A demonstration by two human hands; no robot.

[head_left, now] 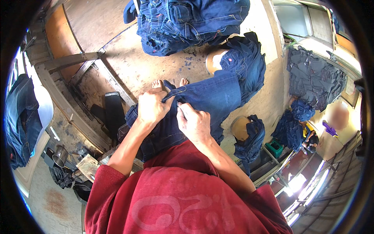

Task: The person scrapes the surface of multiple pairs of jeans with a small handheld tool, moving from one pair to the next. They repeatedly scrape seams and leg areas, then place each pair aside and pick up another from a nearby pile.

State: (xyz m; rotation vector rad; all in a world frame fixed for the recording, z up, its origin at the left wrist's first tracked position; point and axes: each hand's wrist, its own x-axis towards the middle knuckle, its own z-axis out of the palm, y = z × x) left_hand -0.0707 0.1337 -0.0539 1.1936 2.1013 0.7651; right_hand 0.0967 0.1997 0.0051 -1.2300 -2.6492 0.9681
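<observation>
A pair of dark blue jeans [212, 93] lies across my lap and stretches away to the right. My left hand [152, 107] is closed on a folded edge of the denim, thumb and fingers pressed together. Just to its right, my right hand [196, 124] has its fingers curled in a pinch at the same edge of cloth. Whether anything small sits between the right fingertips is hidden. More bunched denim hangs below my hands, against my red shirt.
A tall stack of jeans [191, 27] stands ahead. Denim is heaped over a round stool [214, 61], and more beside another stool [240, 128]. At the left are a wooden frame [113, 80] and hanging jeans [22, 121]. Far right, a person sits near dark garments [315, 78].
</observation>
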